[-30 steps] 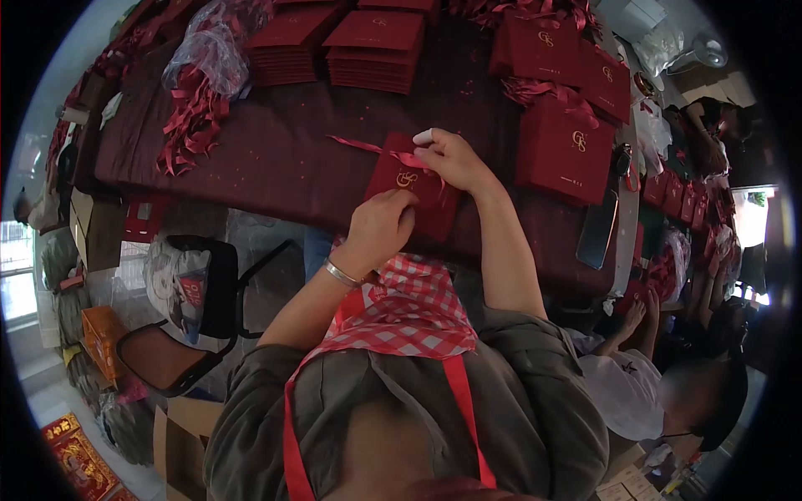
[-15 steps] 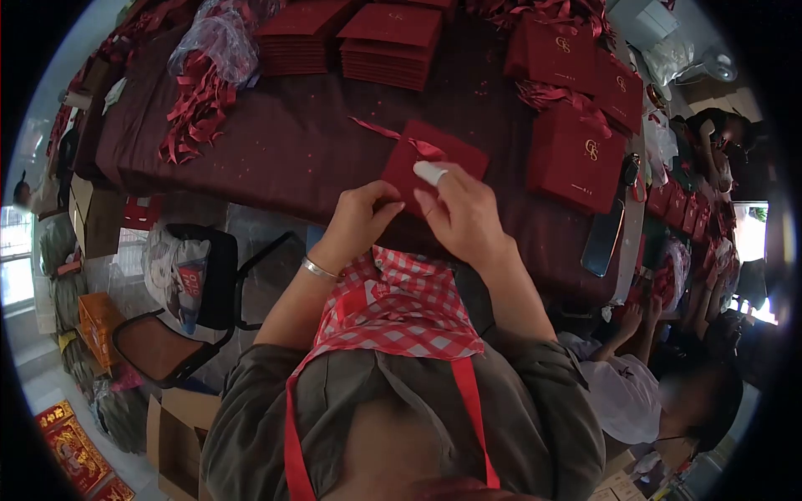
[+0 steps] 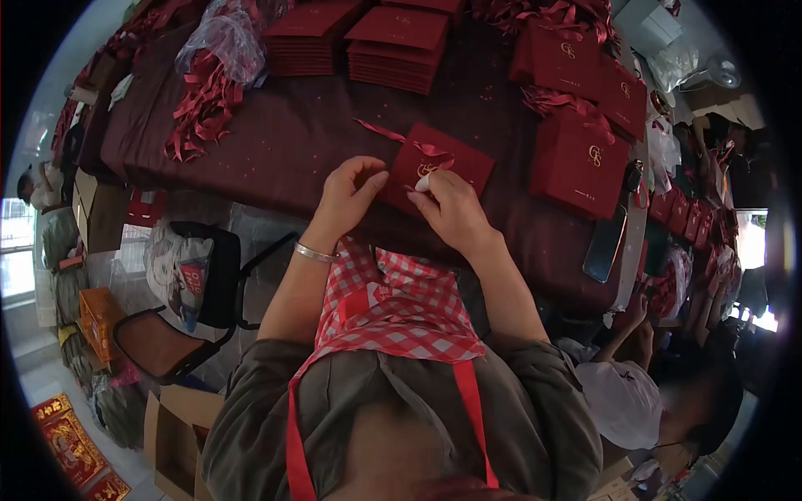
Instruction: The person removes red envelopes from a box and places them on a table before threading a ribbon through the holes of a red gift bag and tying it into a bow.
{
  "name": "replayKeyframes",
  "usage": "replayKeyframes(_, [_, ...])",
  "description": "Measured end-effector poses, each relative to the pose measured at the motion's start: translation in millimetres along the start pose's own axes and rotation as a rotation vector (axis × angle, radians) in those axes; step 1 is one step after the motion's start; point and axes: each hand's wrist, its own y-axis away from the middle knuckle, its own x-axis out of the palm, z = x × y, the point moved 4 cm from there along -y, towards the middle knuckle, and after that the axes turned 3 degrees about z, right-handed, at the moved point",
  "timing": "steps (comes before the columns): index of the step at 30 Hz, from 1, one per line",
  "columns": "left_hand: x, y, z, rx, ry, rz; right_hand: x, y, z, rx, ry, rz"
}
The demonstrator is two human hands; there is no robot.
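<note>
A dark red gift bag [image 3: 464, 161] lies flat before me, with gold lettering and a short red ribbon on its face. A loose ribbon tail [image 3: 378, 128] runs from it to the upper left. My right hand [image 3: 455, 209] rests over the bag's lower middle, fingers curled in, a white cover on one fingertip; what is between thumb and fingers, if anything, is hidden. Beside the bag's left edge is my left hand [image 3: 351, 196], its fingers loosely curved, with a gap to the thumb and nothing visible in it.
Stacks of red folded bags [image 3: 393, 63] stand at the back. Finished-looking bags with ribbons [image 3: 581, 163] are at the right, near a phone [image 3: 606, 244]. Red ribbons [image 3: 205, 108] hang from plastic at the left. A chair [image 3: 159, 342] stands left; a co-worker [image 3: 618, 401] sits right.
My right hand has drawn back and curled its fingers, uncovering the gold lettering. My left hand has moved slightly up and left, away from the bag. The bag has turned slightly.
</note>
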Motion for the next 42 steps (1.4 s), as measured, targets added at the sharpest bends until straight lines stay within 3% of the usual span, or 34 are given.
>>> replayKeyframes(1, [-3, -5, 0, 0.055, -0.182, -0.017, -1, -1, -4, 0.021, -0.021, -0.03])
replayKeyframes(5, [3, -13, 4, -0.023, -0.188, 0.127, 6, 0, -20, 0.163, -0.097, -0.035])
replayKeyframes(8, [10, -16, 3, -0.103, -0.194, 0.181, 9, 2, -24, 0.151, -0.154, -0.113])
replayKeyframes(11, [15, -17, 9, -0.126, 0.007, 0.216, 9, 1, -24, 0.082, -0.115, -0.122])
replayKeyframes(13, [19, -19, 11, -0.139, -0.073, 0.361, 9, 2, -24, 0.081, -0.121, -0.124])
replayKeyframes(20, [12, -11, 9, -0.221, -0.13, 0.363, 7, 3, -26, 0.211, -0.182, -0.175])
replayKeyframes(25, [18, 6, 4, -0.273, 0.215, 0.285, 11, 2, -29, 0.181, -0.177, -0.199])
replayKeyframes(28, [17, 7, 1, -0.349, 0.357, 0.336, 11, 1, -27, 0.184, -0.198, -0.214])
replayKeyframes(42, [15, 7, 3, -0.383, 0.311, 0.484, 12, 1, -30, 0.221, -0.243, -0.193])
